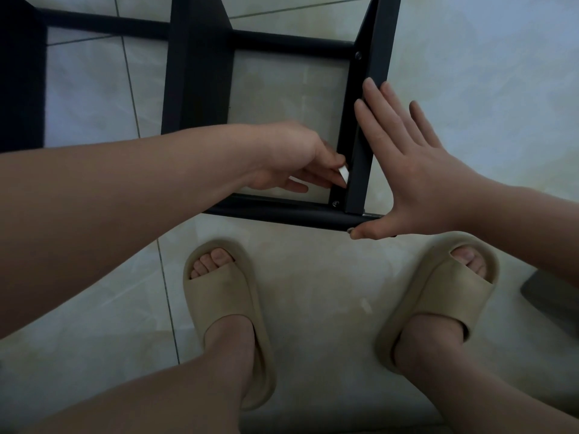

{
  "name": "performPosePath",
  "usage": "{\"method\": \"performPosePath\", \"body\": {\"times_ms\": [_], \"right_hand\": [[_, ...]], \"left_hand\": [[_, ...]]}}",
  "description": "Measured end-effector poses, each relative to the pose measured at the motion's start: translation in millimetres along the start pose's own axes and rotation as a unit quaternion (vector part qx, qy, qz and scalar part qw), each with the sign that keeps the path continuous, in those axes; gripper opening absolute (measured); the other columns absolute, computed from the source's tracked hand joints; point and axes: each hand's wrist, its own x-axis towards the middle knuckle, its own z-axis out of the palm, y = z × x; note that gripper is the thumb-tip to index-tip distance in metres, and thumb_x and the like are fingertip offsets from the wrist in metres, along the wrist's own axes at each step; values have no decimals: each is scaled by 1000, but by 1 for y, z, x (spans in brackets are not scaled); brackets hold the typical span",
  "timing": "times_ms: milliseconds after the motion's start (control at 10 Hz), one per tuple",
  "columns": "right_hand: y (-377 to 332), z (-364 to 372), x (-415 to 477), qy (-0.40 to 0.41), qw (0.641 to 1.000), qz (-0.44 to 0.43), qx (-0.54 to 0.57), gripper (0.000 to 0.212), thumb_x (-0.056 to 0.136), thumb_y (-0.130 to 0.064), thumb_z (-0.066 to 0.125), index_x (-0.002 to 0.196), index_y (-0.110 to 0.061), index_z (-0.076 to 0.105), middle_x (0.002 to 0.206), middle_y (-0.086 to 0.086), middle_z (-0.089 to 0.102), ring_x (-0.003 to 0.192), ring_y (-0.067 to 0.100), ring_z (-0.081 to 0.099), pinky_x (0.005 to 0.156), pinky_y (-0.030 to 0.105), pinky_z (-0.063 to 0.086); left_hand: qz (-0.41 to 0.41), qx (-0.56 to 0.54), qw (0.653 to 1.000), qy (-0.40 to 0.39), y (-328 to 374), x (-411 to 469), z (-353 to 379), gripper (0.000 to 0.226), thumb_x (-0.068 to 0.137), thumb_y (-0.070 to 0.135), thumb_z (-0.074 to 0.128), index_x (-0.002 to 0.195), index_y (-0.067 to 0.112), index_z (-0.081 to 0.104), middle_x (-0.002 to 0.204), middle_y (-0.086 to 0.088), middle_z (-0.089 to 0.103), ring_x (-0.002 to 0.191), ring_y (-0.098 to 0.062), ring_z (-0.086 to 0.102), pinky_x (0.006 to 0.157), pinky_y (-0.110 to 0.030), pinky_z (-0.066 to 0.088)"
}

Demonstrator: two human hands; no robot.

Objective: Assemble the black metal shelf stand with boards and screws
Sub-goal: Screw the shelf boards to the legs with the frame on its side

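"So, where is the black metal shelf frame (200, 89)?"

"Over the pale tiled floor (470, 89), seen from above. Its near black round crossbar (282, 214) sits just ahead of 2 feet in beige slide sandals (228, 308)."

"And the grips?"

"The left grip (300, 158) is inside the frame's rectangular opening, down in the near right corner. It pinches a small white piece (343, 175) between thumb and fingertips, right against the inner edge of the black angled corner post (360, 170). What the piece is, I cannot tell."

"The other one?"

"The right grip (416, 170) is wide and holds nothing. 4 straight fingers lie flat along the post's outer edge, and the thumb touches the end of the near crossbar."

"Any fasteners showing?"

"2, both beside the post: a far screw head (358, 55) by the far black crossbar (291, 45), and a near screw head (336, 203) just below the white piece."

"How much room is around them?"

"Tile shows through the opening from the left grip up to the far crossbar. Right of the post, pale tile runs to the picture's edge. A grey object (551, 296) is cut off low on that side, well apart from the frame."
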Motion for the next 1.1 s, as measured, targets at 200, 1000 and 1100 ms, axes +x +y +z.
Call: {"method": "performPosePath", "body": {"times_ms": [200,1000,1100], "right_hand": [[0,0,0,-2,1000,0,-3,142,65,-93,51,160,-7,-10,167,9,-21,153,26,-22,124,56,-2],[-1,-1,0,-6,1000,4,-5,142,64,-93,50,159,-6,-10,167,9,-22,153,26,-22,124,58,0],[-1,-1,0,-6,1000,3,-5,142,64,-93,49,159,-6,-10,167,9,-22,153,26,-22,124,58,0]], "left_hand": [[3,8,1000,16,-5,1,-3,10,97,27,60,93,23,68,89,10,77,105,-9,66,84,-34,44],[70,160,985,12,-18,-17,-9,10,97,19,62,94,21,71,82,19,72,78,12,60,82,-23,43],[81,180,980,12,-19,-17,-8,11,97,17,63,90,19,71,72,22,68,69,16,57,74,-16,36]]}}
